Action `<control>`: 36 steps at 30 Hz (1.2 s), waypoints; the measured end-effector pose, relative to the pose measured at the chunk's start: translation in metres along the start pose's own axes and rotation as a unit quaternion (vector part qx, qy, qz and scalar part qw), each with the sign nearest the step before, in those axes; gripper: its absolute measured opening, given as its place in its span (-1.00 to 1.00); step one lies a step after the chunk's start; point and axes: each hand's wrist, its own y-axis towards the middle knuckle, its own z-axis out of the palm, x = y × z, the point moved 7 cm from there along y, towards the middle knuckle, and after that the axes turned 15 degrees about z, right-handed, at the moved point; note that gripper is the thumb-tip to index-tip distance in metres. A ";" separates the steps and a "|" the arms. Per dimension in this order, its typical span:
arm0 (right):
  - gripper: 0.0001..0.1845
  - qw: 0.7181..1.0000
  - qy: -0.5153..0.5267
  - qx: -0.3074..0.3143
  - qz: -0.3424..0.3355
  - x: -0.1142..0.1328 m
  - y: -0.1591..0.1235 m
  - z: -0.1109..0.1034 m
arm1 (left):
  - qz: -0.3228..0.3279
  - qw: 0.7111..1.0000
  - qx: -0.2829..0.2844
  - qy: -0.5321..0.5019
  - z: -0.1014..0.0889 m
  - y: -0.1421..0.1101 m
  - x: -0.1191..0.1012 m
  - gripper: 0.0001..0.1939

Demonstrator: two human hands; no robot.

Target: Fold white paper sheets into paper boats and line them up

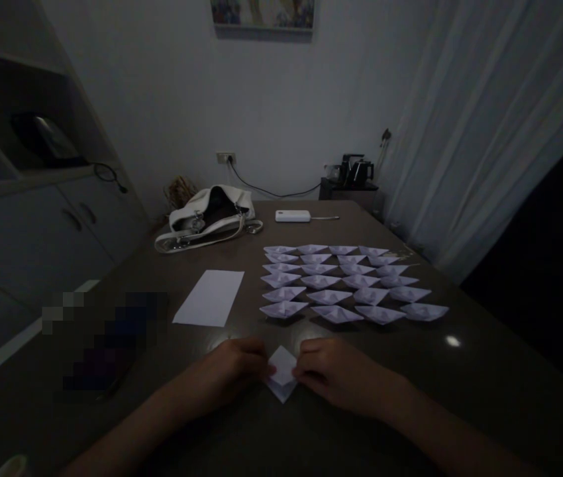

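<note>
A small folded white paper piece (282, 372), diamond-shaped, lies on the dark table (485, 377) close to me. My left hand (234, 371) pinches its left corner with fingers closed. My right hand (334, 370) pinches its right corner the same way. Just beyond the hands, several finished white paper boats (348, 283) stand in neat rows. A flat blank sheet of white paper (210, 297) lies to the left of the boats.
A white handbag (206, 217) rests at the table's far left, with a white power bank (292, 216) and its cable beside it. Cabinets line the left wall, a curtain hangs at right, and a kettle (356, 170) stands on a side stand.
</note>
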 end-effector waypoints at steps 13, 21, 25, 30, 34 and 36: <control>-0.81 0.998 -0.067 -0.006 0.000 -0.001 0.000 0.006 | 0.002 1.000 0.008 0.021 -0.003 0.001 -0.005 -0.74; -0.80 0.998 -0.056 0.007 -0.024 0.005 -0.002 0.000 | 0.019 0.999 0.023 0.017 -0.003 0.001 -0.011 -0.75; -0.77 0.994 -0.098 0.015 -0.034 0.010 -0.003 0.000 | 0.018 0.999 0.040 0.019 -0.004 0.004 -0.015 -0.72; -0.81 0.986 -0.167 0.009 -0.022 0.015 -0.004 0.005 | 0.017 0.998 0.059 0.018 -0.005 0.004 -0.021 -0.61; -0.84 0.986 -0.169 0.008 0.002 0.021 -0.010 0.008 | 0.002 0.998 0.050 0.041 -0.004 0.004 -0.024 -0.62; -0.82 0.990 -0.139 0.012 0.014 0.022 -0.013 0.008 | -0.011 0.997 0.049 0.053 -0.002 0.005 -0.023 -0.70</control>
